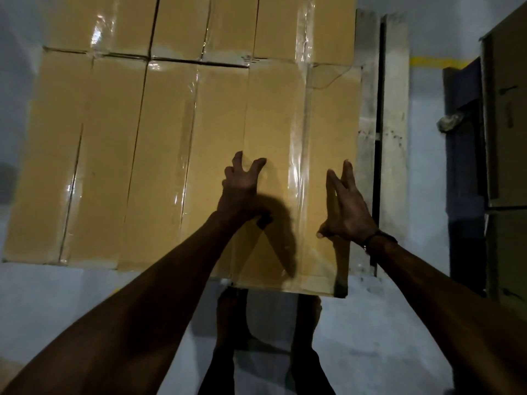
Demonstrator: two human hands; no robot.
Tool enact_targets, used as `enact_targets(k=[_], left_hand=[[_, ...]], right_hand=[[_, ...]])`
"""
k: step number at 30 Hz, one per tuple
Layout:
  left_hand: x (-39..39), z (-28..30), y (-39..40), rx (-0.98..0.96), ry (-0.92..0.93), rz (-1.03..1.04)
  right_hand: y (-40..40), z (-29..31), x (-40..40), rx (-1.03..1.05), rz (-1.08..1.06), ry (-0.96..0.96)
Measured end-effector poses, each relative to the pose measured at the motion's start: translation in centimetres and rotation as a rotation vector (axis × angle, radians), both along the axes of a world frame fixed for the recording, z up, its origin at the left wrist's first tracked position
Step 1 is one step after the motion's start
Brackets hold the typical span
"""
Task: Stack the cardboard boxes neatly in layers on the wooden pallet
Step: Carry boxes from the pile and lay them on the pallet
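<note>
Nearest the camera, at six o'clock, the person's bare feet [268, 315] stand on the grey floor [399, 337] just below the overhanging end of the nearest box [288, 172]. Above them both forearms reach up to that box. The left hand [242, 192] rests on its top with fingers spread and bent like claws, gripping nothing. The right hand [346, 206] lies at the box's three o'clock edge with fingers straight and parted, also holding nothing. This box sits at the right end of the near row, its near end sticking out past the neighbouring boxes [114, 166]. Judging by that, the step is squaring it in: a steady, even push toward twelve o'clock from both palms should bring its end flush without skewing it. Beyond, a second row of boxes [199, 27] fills the far side. The wooden pallet [395, 109] shows bare slats at three o'clock.
</note>
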State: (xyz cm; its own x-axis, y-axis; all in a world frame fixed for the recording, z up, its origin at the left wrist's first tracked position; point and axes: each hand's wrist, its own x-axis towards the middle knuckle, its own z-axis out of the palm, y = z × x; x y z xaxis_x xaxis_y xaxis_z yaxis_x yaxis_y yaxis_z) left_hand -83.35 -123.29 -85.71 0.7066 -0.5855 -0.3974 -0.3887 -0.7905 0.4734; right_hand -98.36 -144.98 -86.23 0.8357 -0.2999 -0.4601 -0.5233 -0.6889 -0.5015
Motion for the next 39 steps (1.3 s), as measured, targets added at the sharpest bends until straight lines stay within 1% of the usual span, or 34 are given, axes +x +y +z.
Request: enact_targets(k=[3, 9, 16, 18, 23, 28, 31, 34, 36, 39], left_hand=[[0.0, -1.4, 0.4, 0.068, -0.066, -0.030], [0.1, -3.7, 0.7, 0.147, -0.087, -0.100], [0.3, -4.9, 0.2, 0.276, -0.140, -0.173], [0.3, -5.0, 0.4, 0.283, -0.122, -0.171], [-1.3, -4.5, 2.4, 0.234, -0.057, -0.155], [-5.6, -3.8, 7.4, 0.199, 0.005, -0.131], [-8.2, -3.9, 10.9, 0.172, 0.044, -0.178], [-10.1, -4.6, 13.7, 0.164, 0.075, -0.272], [-10.9, -4.9, 14.7, 0.173, 0.067, -0.329], [-11.6, -5.1, 14.9, 0.193, 0.011, -0.358]], right_hand=[[-0.1, -1.3, 0.0, 0.003, 0.016, -0.002], [-0.7, -3.1, 0.4, -0.003, 0.042, 0.009], [-1.7, -4.3, 1.5, 0.020, 0.087, 0.059], [-1.8, -4.7, 1.3, 0.019, 0.111, 0.057], [-1.9, -5.1, 0.0, -0.006, 0.188, 0.042], [0.5, -4.5, -3.4, -0.009, 0.172, 0.065], [2.7, -4.1, -6.9, -0.001, 0.166, 0.064], [5.2, -4.2, -10.5, 0.005, 0.183, 0.084], [6.3, -4.6, -12.9, 0.015, 0.181, 0.065], [7.0, -5.7, -15.1, 0.002, 0.198, 0.005]])
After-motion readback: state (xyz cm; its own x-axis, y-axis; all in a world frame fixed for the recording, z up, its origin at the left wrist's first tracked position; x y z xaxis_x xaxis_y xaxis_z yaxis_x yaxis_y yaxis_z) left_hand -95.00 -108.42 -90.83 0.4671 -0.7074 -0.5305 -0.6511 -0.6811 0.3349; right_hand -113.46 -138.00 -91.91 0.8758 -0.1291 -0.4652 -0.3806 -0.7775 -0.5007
